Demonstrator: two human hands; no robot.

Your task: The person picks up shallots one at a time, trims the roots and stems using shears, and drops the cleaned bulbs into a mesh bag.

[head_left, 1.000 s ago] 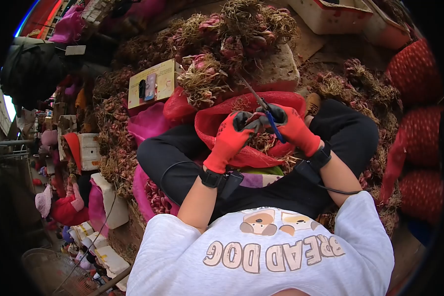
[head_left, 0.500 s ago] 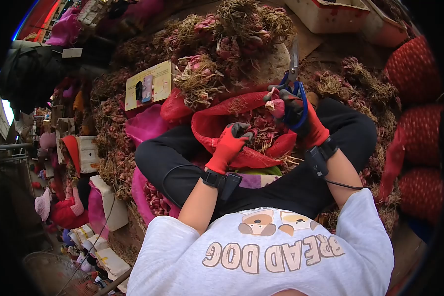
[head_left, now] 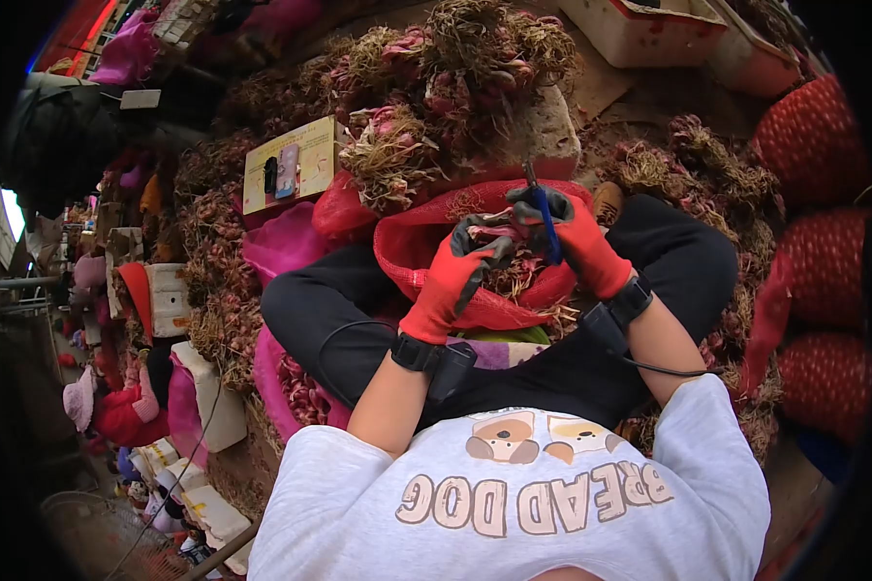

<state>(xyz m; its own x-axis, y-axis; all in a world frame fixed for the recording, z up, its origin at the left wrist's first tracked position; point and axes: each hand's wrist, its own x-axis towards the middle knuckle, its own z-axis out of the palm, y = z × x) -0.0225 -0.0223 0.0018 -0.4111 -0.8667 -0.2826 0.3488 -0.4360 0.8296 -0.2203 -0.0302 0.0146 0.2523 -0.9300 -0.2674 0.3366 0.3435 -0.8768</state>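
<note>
My left hand [head_left: 463, 266], in a red and grey glove, is closed on a shallot [head_left: 494, 230] with dry stem, over the mouth of a red mesh bag [head_left: 402, 247]. Close beside it, my right hand [head_left: 572, 237] in a matching glove grips blue-handled scissors [head_left: 546, 218], their blades pointing away from me. The fingers of both hands meet around the shallot. Inside the bag between my knees lie loose shallots [head_left: 513, 276] and dry trimmings. Part of the scissors' handle is hidden by my right glove.
Bundled shallots [head_left: 455, 77] are heaped ahead of me. Left of them, a phone [head_left: 287, 171] rests on a box [head_left: 318, 160]. Filled red sacks [head_left: 814, 136] line the right side. White tubs [head_left: 639, 34] stand at the back. A person in a pink hat [head_left: 80, 399] sits far left.
My hands have come together over the bag. The right hand has brought the shallot and scissors down and left, and the left hand has risen and now grips the shallot.
</note>
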